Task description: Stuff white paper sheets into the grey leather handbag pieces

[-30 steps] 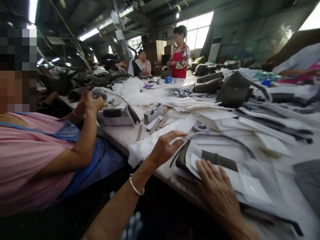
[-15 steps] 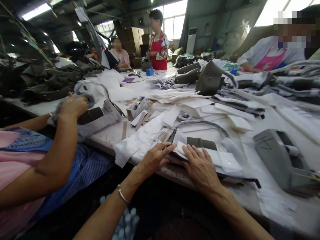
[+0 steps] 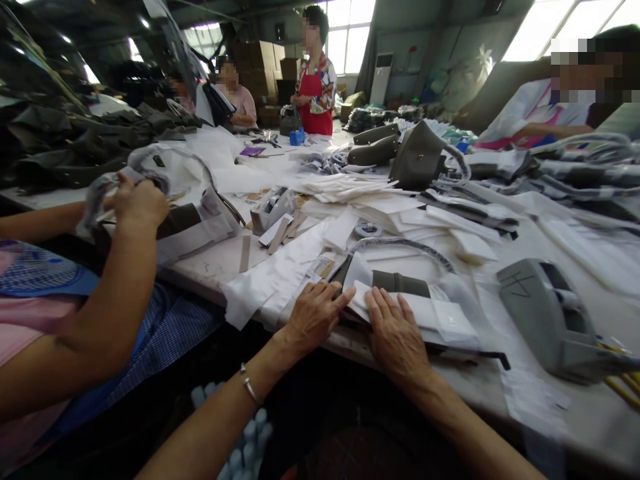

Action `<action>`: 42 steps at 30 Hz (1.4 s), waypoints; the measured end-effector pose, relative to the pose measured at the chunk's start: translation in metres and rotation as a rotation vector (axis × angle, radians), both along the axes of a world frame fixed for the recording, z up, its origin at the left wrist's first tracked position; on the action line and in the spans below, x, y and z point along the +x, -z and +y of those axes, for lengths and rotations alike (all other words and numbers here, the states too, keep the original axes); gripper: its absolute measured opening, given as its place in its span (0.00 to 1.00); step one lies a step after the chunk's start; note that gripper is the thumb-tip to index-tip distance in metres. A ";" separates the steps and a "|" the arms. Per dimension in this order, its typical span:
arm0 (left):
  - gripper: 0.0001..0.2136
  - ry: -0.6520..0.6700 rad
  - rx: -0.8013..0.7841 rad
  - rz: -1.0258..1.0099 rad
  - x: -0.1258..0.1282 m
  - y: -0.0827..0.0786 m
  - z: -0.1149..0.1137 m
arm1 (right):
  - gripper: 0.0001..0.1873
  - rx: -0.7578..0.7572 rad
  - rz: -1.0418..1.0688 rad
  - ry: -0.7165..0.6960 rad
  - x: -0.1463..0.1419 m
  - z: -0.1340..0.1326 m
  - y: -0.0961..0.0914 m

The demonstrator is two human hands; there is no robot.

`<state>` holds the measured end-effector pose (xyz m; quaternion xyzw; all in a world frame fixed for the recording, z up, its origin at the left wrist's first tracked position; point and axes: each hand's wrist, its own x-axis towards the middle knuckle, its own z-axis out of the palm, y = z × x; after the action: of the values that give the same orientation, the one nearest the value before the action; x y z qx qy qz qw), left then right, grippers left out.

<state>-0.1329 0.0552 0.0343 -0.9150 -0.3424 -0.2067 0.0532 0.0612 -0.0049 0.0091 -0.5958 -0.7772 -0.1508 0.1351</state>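
Note:
A dark grey-green handbag (image 3: 400,283), partly wrapped in white foam sheet (image 3: 420,312), lies on its side at the table's front edge. Its arched handle (image 3: 415,247) is covered in clear plastic. My left hand (image 3: 313,313) has its bent fingers and thumb closed on the bag's left corner. Stretched almost flat, the fingers of my right hand (image 3: 395,330) press on the foam near the front edge; that thumb is hidden. A dark strap (image 3: 495,357) sticks out to the right from beneath the bag.
At left a co-worker's hand (image 3: 140,203) works at another wrapped bag (image 3: 195,233). White foam sheets (image 3: 360,190) lie piled behind my hands. To the right stands a grey tape dispenser (image 3: 545,313). Several bags (image 3: 415,160) and people are farther back.
The view has shifted slightly, moving the table items a little to the left. My hands stay on the bag in nearly the same pose. The co-worker's hands at left have shifted slightly.

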 end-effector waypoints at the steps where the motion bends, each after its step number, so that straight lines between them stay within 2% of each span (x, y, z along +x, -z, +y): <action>1: 0.24 0.050 0.083 -0.011 0.001 0.000 -0.003 | 0.24 0.016 -0.009 -0.002 0.000 0.000 0.001; 3: 0.24 0.181 0.201 -0.026 0.005 0.003 -0.005 | 0.23 0.038 -0.023 -0.008 0.001 0.000 0.003; 5: 0.21 0.276 0.230 -0.047 0.009 0.011 -0.004 | 0.22 0.027 -0.032 -0.018 0.004 0.001 0.001; 9: 0.17 0.278 0.207 -0.152 0.012 0.032 0.001 | 0.24 -0.065 -0.020 -0.086 0.014 -0.001 -0.010; 12: 0.16 0.250 0.211 -0.170 0.012 0.038 0.000 | 0.30 -0.066 -0.026 -0.055 0.020 -0.005 -0.014; 14: 0.16 0.216 0.222 -0.115 0.011 0.035 -0.004 | 0.31 -0.049 -0.048 -0.022 0.020 -0.008 -0.012; 20: 0.18 0.165 0.346 0.222 0.016 0.014 -0.014 | 0.29 -0.060 -0.071 -0.024 0.018 -0.010 -0.008; 24: 0.17 0.136 0.403 0.314 0.028 0.011 -0.015 | 0.27 -0.063 -0.062 -0.031 0.020 -0.008 -0.009; 28: 0.15 0.141 0.369 0.293 0.032 0.010 -0.011 | 0.28 -0.032 -0.037 -0.047 0.020 -0.007 -0.009; 32: 0.14 0.170 0.292 0.244 0.029 0.000 -0.005 | 0.27 0.033 -0.007 -0.077 0.020 -0.003 -0.011; 37: 0.14 0.105 0.242 0.228 0.033 -0.008 -0.008 | 0.22 0.104 0.004 -0.182 0.029 0.009 -0.013; 39: 0.14 0.056 0.263 0.206 0.038 -0.006 -0.011 | 0.19 0.131 0.014 -0.240 0.034 0.013 -0.012; 42: 0.14 0.014 0.391 0.135 0.049 0.004 -0.015 | 0.16 0.162 0.047 -0.289 0.039 0.016 -0.012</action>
<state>-0.0843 0.0398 0.0306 -0.9014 -0.2851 -0.2075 0.2512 0.1003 0.0115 0.0206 -0.4682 -0.8368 -0.1781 0.2209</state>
